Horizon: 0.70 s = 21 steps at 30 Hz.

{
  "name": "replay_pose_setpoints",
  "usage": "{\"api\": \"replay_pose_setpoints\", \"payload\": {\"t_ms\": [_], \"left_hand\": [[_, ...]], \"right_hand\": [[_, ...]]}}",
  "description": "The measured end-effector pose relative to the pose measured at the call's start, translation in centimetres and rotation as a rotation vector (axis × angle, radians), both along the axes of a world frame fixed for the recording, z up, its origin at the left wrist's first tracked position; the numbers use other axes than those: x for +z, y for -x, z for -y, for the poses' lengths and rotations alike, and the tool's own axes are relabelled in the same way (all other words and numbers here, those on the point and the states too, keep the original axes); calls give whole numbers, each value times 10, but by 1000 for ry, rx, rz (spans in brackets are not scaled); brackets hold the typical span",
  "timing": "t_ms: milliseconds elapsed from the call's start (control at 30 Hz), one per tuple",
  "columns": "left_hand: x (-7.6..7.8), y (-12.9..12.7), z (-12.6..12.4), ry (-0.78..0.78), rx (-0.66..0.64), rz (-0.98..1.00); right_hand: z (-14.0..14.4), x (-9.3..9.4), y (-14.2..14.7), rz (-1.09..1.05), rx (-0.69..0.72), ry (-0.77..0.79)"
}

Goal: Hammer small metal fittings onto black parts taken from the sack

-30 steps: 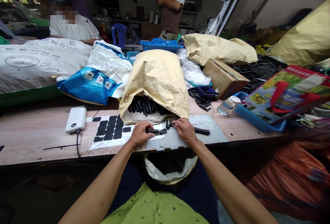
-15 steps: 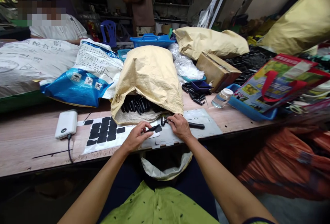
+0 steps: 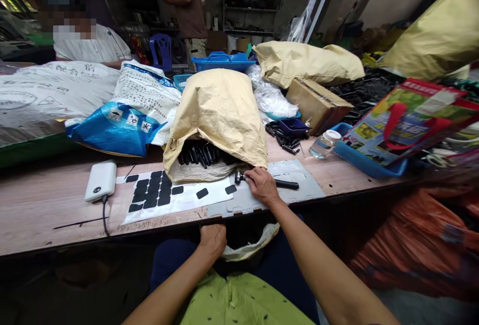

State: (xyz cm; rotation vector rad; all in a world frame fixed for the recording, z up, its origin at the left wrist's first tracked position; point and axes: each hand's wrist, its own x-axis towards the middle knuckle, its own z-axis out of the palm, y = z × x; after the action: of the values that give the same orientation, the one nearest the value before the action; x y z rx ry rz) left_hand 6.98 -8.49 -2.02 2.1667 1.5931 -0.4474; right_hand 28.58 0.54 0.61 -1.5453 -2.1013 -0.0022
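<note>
My right hand (image 3: 262, 185) rests at the mouth of the large tan sack, its fingers closed over the metal shaft of a small hammer (image 3: 288, 184). The hammer lies on a grey board (image 3: 303, 192), its head to the left and its black grip to the right. Below the table edge, my left hand (image 3: 213, 240) is over a pale open bag (image 3: 250, 251) in my lap; its fingers are hidden. Inside the tan sack (image 3: 220, 110) are several black pen-like pieces (image 3: 200, 154). A white sheet with black rounded squares (image 3: 151, 190) lies left of the board.
A white power bank (image 3: 101, 180) with a cable lies on the left. Blue-white sacks (image 3: 112, 125) stand behind it. To the right are a clear jar (image 3: 325, 144), a cardboard box (image 3: 318, 105) and a blue tray (image 3: 374, 162) holding a colourful bag. Two people are across the table.
My left hand has dropped from above the sheet to below the table edge, and the black pen-like piece it held is out of sight. My right hand stays at the hammer.
</note>
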Motion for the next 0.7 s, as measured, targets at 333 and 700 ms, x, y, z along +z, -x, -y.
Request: {"api": "replay_pose_setpoints", "payload": {"t_ms": [333,700], "left_hand": [[38,11,4,54,-76,353],[81,49,-186,-463,730,358]], "right_hand": [[1,-1,1,15,-3,-21],[0,-2,-1,-24,12,-29]]}}
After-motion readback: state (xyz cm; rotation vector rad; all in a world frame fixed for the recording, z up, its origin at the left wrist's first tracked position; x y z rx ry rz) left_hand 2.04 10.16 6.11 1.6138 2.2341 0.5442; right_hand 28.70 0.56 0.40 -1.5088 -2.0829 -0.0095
